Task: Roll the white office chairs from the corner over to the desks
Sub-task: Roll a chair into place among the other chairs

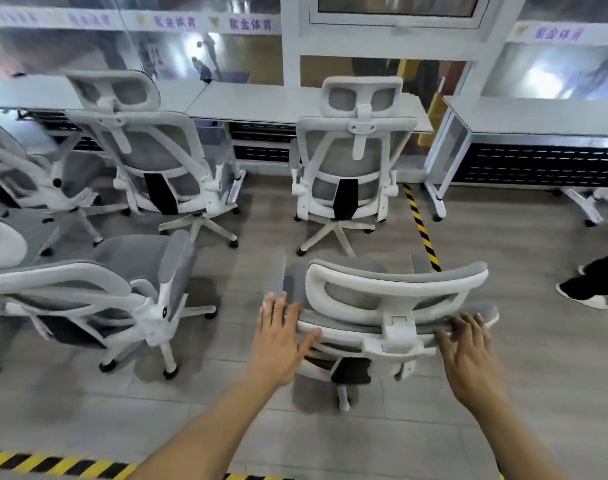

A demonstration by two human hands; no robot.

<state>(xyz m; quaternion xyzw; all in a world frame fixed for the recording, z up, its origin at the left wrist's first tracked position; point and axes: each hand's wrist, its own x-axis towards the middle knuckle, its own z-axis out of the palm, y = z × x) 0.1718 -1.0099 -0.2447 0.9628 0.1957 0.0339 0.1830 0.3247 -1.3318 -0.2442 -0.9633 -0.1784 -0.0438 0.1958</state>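
Note:
A white office chair (pixel 392 299) with grey mesh stands right in front of me, its back toward me. My left hand (pixel 278 337) lies with straight fingers against the left end of its backrest top, thumb on the rim. My right hand (pixel 469 355) is at the right end of the backrest, fingers spread and blurred; whether it touches is unclear. Two more white chairs (pixel 347 161) (pixel 153 157) sit tucked at the grey desks (pixel 295 102) ahead. Another white chair (pixel 98 296) stands at my left, turned sideways.
A further chair (pixel 25 181) sits at far left. Yellow-black floor tape (pixel 421 226) runs from the desk toward me, and another strip (pixel 53 464) crosses the near floor. A person's leg and shoe (pixel 590 289) are at the right. A separate desk (pixel 538 119) stands at back right.

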